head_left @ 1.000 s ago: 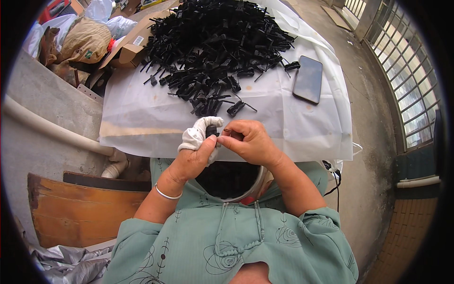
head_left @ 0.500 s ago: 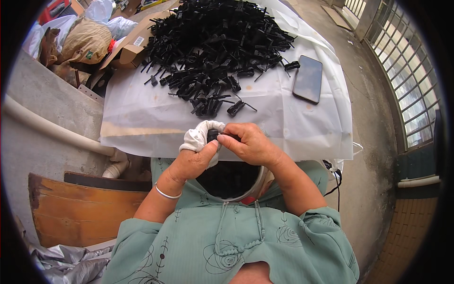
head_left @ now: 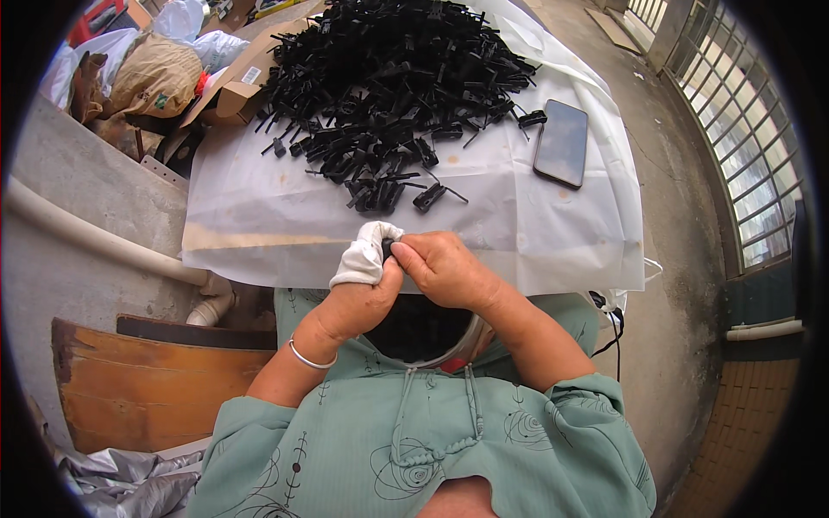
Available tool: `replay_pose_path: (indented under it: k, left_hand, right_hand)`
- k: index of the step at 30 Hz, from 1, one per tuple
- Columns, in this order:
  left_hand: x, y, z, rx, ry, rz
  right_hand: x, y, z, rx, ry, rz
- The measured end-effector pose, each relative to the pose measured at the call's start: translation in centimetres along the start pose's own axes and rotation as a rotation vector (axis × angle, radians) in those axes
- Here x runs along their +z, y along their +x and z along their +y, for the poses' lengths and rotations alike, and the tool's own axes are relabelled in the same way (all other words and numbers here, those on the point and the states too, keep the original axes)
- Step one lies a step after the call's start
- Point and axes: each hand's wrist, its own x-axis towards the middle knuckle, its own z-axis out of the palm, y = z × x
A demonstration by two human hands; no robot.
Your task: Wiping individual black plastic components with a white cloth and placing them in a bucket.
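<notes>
Both hands meet just past the table's near edge, around a small black plastic part (head_left: 388,249). My left hand (head_left: 370,274), its fingers covered by a white cloth glove with the thumb bare, is closed on that part. From the other side my right hand (head_left: 439,266) is closed too, its thumb and forefinger pressed against the part's end. Most of the part is hidden by the fingers. A large pile of similar black plastic parts (head_left: 393,86) with thin tails lies on the table, and one loose part (head_left: 436,197) sits close beyond my hands.
White sheeting (head_left: 259,207) covers the table. A phone (head_left: 561,144) lies at the right. Below my hands, a round container (head_left: 420,328) with dark contents sits at my lap. A cardboard box (head_left: 237,97) and bags (head_left: 160,73) stand at the far left; a pipe (head_left: 104,233) runs along the left wall.
My left hand has turned a little, showing more of the glove's back. The right fingers have curled in closer, and less of the black part shows between the hands.
</notes>
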Motion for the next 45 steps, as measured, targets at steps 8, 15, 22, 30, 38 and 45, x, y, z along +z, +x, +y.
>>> replay_pose_path:
  k: [8,15,22,30,38,45]
  left_hand:
    - [-2.1,-0.3,0.5,0.087,0.331,-0.183]
    - [-2.1,0.6,0.5,0.237,0.342,0.112]
    - [-2.6,1.3,3.5,0.368,0.337,-0.120]
    - [-4.1,0.0,4.6,0.316,0.078,-0.303]
    - [-2.3,-0.2,1.5,0.008,-0.584,-0.047]
    - [0.7,0.8,0.6,-0.098,-0.662,0.201]
  right_hand:
    - [-1.9,0.3,0.6,-0.036,-0.521,0.386]
    - [-4.5,0.0,2.7,0.090,-0.829,0.518]
    - [-4.9,-0.6,0.5,0.013,-0.120,0.028]
    - [-4.5,-0.8,0.8,0.087,0.241,-0.371]
    - [-2.2,-0.6,0.1,-0.076,0.034,0.311]
    - [1.0,-0.4,-1.2,-0.668,-0.253,0.342]
